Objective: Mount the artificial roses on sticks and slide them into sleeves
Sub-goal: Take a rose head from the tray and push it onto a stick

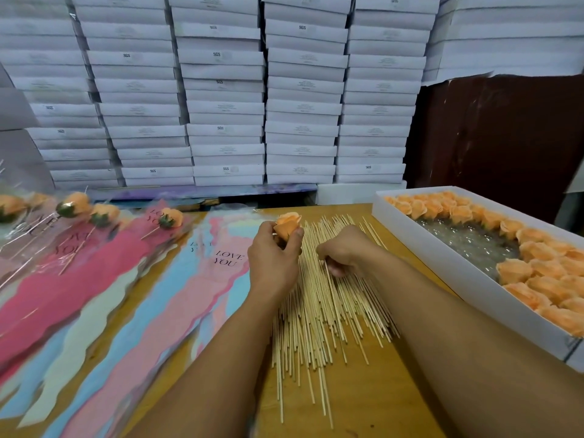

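My left hand (pixel 274 254) grips an orange artificial rose (pixel 287 225), bloom upward, above the far end of a pile of thin wooden sticks (pixel 322 311) on the wooden table (pixel 395 390). My right hand (pixel 344 251) rests on the pile with its fingers curled, pinching one stick (pixel 327 270). Left of the pile lie flat pink and blue "LOVE YOU" sleeves (pixel 177 295). Several finished roses on sticks in sleeves (pixel 104 216) lie at the far left.
A long white box (pixel 442 257) of orange roses (pixel 543 279) runs along the right side of the table. Stacks of white cartons (pixel 221 105) form a wall behind the table. A dark brown panel (pixel 505 137) stands at the back right.
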{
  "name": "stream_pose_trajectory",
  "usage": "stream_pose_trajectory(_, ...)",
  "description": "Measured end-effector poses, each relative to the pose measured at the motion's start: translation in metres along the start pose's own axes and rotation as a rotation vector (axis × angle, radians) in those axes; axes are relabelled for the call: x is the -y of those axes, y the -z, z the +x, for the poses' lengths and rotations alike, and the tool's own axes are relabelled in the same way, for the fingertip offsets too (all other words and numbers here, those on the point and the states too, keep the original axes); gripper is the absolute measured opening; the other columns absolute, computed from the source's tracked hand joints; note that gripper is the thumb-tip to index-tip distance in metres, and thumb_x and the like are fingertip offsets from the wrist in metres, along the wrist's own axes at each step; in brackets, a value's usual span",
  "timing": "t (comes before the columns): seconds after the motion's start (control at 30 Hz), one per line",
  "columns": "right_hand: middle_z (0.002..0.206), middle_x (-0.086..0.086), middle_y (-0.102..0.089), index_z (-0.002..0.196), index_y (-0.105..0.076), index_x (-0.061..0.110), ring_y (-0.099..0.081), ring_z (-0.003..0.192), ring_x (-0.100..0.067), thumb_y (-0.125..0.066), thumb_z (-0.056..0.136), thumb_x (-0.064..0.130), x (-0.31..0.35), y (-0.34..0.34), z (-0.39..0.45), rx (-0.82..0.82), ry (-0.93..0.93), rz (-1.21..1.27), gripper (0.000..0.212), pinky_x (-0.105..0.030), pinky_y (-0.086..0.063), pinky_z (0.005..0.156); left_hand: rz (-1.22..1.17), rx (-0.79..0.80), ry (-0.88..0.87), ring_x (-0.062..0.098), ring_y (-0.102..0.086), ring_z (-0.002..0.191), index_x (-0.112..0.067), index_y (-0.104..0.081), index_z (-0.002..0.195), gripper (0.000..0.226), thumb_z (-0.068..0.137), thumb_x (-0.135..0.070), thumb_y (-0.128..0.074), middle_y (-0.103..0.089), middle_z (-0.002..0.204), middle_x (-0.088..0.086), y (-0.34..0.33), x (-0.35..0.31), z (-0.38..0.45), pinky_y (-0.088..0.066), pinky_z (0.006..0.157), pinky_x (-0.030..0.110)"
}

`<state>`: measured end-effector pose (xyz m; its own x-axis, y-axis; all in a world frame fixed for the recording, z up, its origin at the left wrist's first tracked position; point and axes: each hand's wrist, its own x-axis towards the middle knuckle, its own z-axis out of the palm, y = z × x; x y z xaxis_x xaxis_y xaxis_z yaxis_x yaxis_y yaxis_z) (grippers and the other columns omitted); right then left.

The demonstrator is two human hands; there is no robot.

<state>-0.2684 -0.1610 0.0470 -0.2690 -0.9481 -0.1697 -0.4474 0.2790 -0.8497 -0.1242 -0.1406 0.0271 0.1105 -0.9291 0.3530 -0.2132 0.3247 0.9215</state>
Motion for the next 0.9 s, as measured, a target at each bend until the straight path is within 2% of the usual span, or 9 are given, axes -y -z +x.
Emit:
stream_pose_trajectory(0.13, 0.059, -0.012, -0.065, 0.097, -0.060, -0.005, -0.055, 0.040, -0.019, -0.057, 0.091, 0.003, 0.002, 0.004, -0.008, 0.090, 0.022, 0.075, 0.010, -0.026, -0.048, 0.041, -0.104, 0.015, 0.047, 0.018, -0.072, 0.073, -0.011, -0.059, 0.100, 0.019, 0.096, -0.029, -0.063, -0.073, 0.090, 0.008, 0.000, -0.004, -0.001, -0.060, 0.075, 0.043)
stream_pose_trajectory(0.23, 0.059, -0.012, -0.068, 0.100, -0.055, -0.003, -0.056, 0.045, -0.023, -0.044, 0.093, 0.000, 0.004, 0.008, -0.021, 0.156, 0.065, 0.148, 0.013, -0.027, -0.047, 0.039, -0.340, 0.021, 0.149, 0.013, -0.070, 0.064, -0.003, -0.062, 0.104, 0.022, 0.099, -0.024, -0.059, -0.073, 0.090, 0.013, 0.002, -0.009, 0.000, -0.057, 0.059, 0.026)
stream_pose_trajectory(0.3, 0.057, -0.012, -0.067, 0.097, -0.053, 0.001, -0.053, 0.045, -0.023, -0.039, 0.090, -0.004, 0.005, 0.010, -0.034, 0.205, 0.100, 0.201, 0.016, -0.027, -0.045, 0.037, -0.494, 0.038, 0.236, 0.016, -0.070, 0.068, -0.002, -0.063, 0.106, 0.023, 0.102, -0.023, -0.054, -0.074, 0.093, 0.015, 0.004, -0.013, 0.002, -0.055, 0.058, 0.024)
stream_pose_trajectory(0.43, 0.054, -0.008, -0.050, 0.080, -0.041, 0.013, -0.036, 0.038, -0.016, -0.035, 0.077, -0.004, 0.002, 0.009, -0.057, 0.308, 0.166, 0.390, 0.018, -0.021, -0.021, 0.034, -0.842, 0.090, 0.398, 0.015, -0.070, 0.066, 0.000, -0.060, 0.110, 0.029, 0.103, -0.027, -0.049, -0.075, 0.088, 0.012, 0.011, -0.019, 0.008, -0.054, 0.054, 0.020)
stream_pose_trajectory(0.53, 0.055, -0.003, -0.040, 0.079, -0.035, 0.019, -0.025, 0.038, -0.011, -0.038, 0.089, 0.009, 0.004, 0.009, -0.069, 0.447, 0.179, 0.419, 0.015, -0.018, -0.014, 0.034, -1.011, 0.133, 0.459, 0.014, -0.071, 0.066, 0.001, -0.059, 0.115, 0.035, 0.103, -0.031, -0.050, -0.076, 0.086, 0.011, 0.016, -0.023, 0.011, -0.054, 0.053, 0.018)
stream_pose_trajectory(0.6, 0.054, 0.000, -0.037, 0.080, -0.039, 0.020, -0.023, 0.038, -0.010, -0.037, 0.104, 0.036, 0.005, 0.006, -0.075, 0.492, 0.196, 0.394, 0.029, -0.016, -0.018, 0.033, -1.071, 0.141, 0.489, 0.014, -0.071, 0.065, 0.003, -0.057, 0.125, 0.044, 0.102, -0.033, -0.051, -0.074, 0.088, 0.011, 0.018, -0.024, 0.012, -0.053, 0.053, 0.018)
stream_pose_trajectory(0.67, 0.051, 0.001, -0.036, 0.079, -0.045, 0.018, -0.024, 0.038, -0.011, -0.034, 0.107, 0.047, 0.005, 0.000, -0.080, 0.478, 0.275, 0.392, 0.042, -0.016, -0.021, 0.034, -1.103, 0.152, 0.507, 0.013, -0.069, 0.067, 0.004, -0.056, 0.131, 0.049, 0.101, -0.035, -0.052, -0.073, 0.093, 0.011, 0.020, -0.027, 0.012, -0.051, 0.054, 0.018)
stream_pose_trajectory(0.8, 0.051, 0.001, -0.043, 0.084, -0.071, 0.008, -0.035, 0.036, -0.009, -0.047, 0.106, 0.024, 0.004, -0.007, -0.087, 0.418, 0.458, 0.374, 0.036, -0.017, -0.027, 0.034, -1.136, 0.183, 0.515, 0.011, -0.065, 0.066, -0.001, -0.054, 0.136, 0.052, 0.100, -0.038, -0.053, -0.074, 0.091, 0.008, 0.025, -0.030, 0.012, -0.047, 0.060, 0.019)
stream_pose_trajectory(0.9, 0.049, -0.003, -0.040, 0.095, -0.076, 0.020, -0.033, 0.035, -0.009, -0.050, 0.102, 0.005, 0.004, -0.013, -0.090, 0.346, 0.558, 0.431, 0.031, -0.018, -0.027, 0.034, -1.143, 0.160, 0.480, 0.010, -0.062, 0.060, -0.001, -0.053, 0.137, 0.050, 0.100, -0.036, -0.053, -0.072, 0.092, 0.008, 0.027, -0.033, 0.012, -0.045, 0.046, 0.018)
